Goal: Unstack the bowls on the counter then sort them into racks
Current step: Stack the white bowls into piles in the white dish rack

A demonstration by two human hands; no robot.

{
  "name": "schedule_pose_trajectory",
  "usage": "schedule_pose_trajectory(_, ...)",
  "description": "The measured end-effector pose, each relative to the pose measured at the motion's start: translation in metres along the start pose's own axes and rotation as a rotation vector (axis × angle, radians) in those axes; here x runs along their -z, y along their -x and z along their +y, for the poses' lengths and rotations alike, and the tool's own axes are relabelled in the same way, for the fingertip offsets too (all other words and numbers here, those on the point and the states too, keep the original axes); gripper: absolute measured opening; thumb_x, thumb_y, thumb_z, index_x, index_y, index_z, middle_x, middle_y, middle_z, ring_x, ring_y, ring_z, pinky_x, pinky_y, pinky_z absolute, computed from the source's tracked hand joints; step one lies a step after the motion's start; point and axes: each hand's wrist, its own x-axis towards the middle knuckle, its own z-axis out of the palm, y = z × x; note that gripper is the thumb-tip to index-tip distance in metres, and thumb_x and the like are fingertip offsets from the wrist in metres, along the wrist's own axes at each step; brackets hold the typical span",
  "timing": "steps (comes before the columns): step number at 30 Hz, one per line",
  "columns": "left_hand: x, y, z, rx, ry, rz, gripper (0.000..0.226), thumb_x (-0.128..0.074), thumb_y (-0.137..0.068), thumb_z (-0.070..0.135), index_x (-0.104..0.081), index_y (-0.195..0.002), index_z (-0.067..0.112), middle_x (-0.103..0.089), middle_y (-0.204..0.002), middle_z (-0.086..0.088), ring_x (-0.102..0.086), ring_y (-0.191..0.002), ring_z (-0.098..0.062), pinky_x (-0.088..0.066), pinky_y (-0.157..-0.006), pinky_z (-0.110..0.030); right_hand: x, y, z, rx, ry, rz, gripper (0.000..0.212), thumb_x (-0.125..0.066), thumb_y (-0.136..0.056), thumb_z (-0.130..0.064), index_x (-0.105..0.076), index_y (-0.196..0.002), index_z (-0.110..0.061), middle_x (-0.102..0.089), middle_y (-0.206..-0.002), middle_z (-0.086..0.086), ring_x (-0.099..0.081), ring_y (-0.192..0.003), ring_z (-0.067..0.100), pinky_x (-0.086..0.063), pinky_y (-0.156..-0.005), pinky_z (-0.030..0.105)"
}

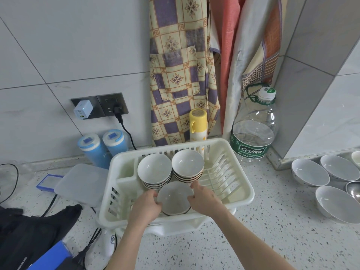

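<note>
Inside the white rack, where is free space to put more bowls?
Free: the slotted right half of the rack, between the right bowl stack and the right wall. Crowded: the left half, with the left stack and the held bowl.

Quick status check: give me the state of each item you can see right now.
left hand: grips near bowl
right hand: grips near bowl
near bowl: upright, in rack
rack: holds two bowl stacks
bowl stacks: upright, nested
loose bowls: on counter, unstacked
water bottle: capped

Home kitchen — tiled wall [58, 45], speckled counter [253, 240], white dish rack [243, 197] with stacked bowls [153, 170], hanging apron [175, 75], water bottle [255, 129] — domestic clutter.
</note>
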Motion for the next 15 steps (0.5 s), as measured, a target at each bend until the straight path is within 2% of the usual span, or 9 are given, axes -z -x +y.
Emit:
schedule_pose_trajectory(3, -0.0021, -0.0015, 0.0004, -0.021, -0.033, -0.003, 0.027, -0.058, -0.090, 0.027, -0.056, -0.117, 0.025, -0.067, -0.109, 0.003, -0.063, -0.103, -0.022, -0.047, -0.078, -0.031, 0.0005, 0.0017, -0.0030, -0.010, 0.064, 0.005, 0.039, -0.045, -0.098, -0.024, -0.038, -0.133, -0.007, -0.062, -0.122, 0.017, -0.059, -0.111, 0.034, -0.042, -0.078, 0.034)
schedule_pose_trajectory(15, -0.0025, -0.0025, 0.0017, -0.011, -0.054, -0.016, 0.031, -0.056, -0.092, 0.031, -0.054, -0.122, 0.024, -0.066, -0.118, 0.001, -0.062, -0.107, -0.024, -0.050, -0.085, -0.034, -0.0001, 0.0053, -0.0090, -0.010, 0.196, 0.041, 0.043, -0.043, -0.101, -0.033, -0.035, -0.136, -0.009, -0.064, -0.120, 0.015, -0.062, -0.109, 0.034, -0.048, -0.084, 0.040)
